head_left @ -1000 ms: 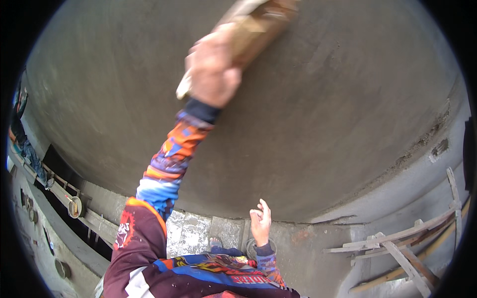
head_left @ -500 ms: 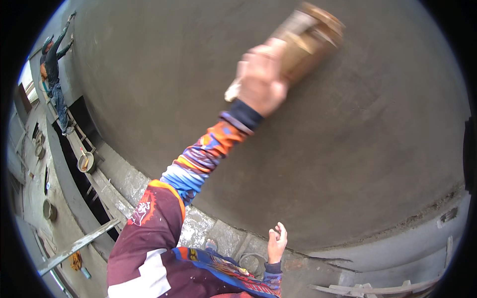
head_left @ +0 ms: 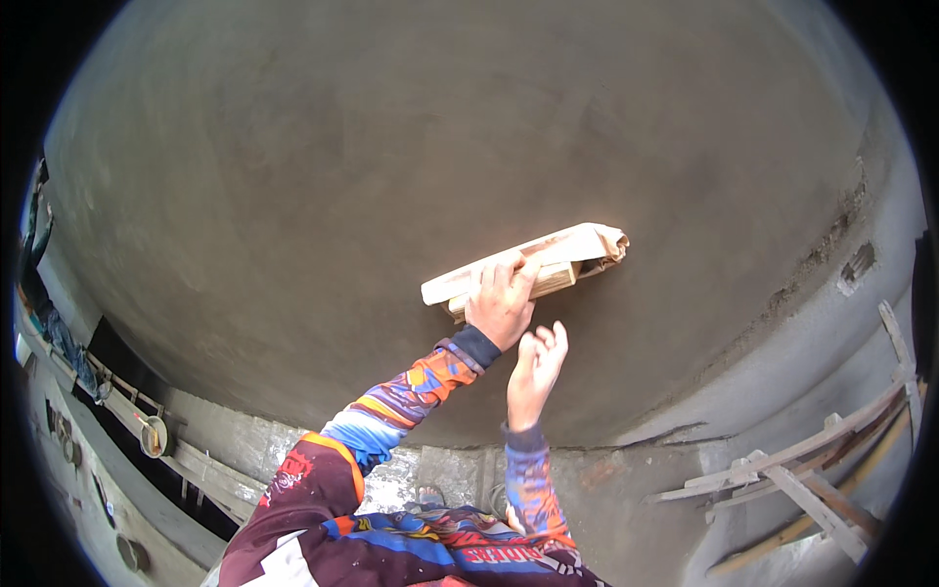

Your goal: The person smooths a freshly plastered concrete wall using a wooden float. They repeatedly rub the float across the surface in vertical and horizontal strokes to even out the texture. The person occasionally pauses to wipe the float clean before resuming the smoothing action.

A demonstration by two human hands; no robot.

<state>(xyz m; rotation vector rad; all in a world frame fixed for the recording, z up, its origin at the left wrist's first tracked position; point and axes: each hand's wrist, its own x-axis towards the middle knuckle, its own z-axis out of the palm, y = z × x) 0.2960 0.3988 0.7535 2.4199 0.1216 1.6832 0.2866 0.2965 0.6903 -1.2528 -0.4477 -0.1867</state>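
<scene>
My left hand [head_left: 501, 305] grips the wooden handle of a plastering float [head_left: 533, 256] wrapped in brown paper. The float lies slightly tilted against the smooth grey plastered wall [head_left: 391, 127], its right end higher than its left. Folded paper bunches up at that right end. Just below and to the right, my right hand [head_left: 535, 374] is raised with loosely bent fingers, apart from the float and holding nothing. The palm side of my left hand is hidden.
A wooden plank scaffold [head_left: 210, 474] runs along the left, with a bucket [head_left: 155, 436] on it. Farther left, another person [head_left: 49, 303] stands facing the wall. Wooden boards [head_left: 802, 455] are at lower right, and a rough plaster edge [head_left: 812, 259] borders the wall.
My left hand has brought the float down from high on the wall, turning it closer to level. My right hand has risen toward it. The view has shifted rightward.
</scene>
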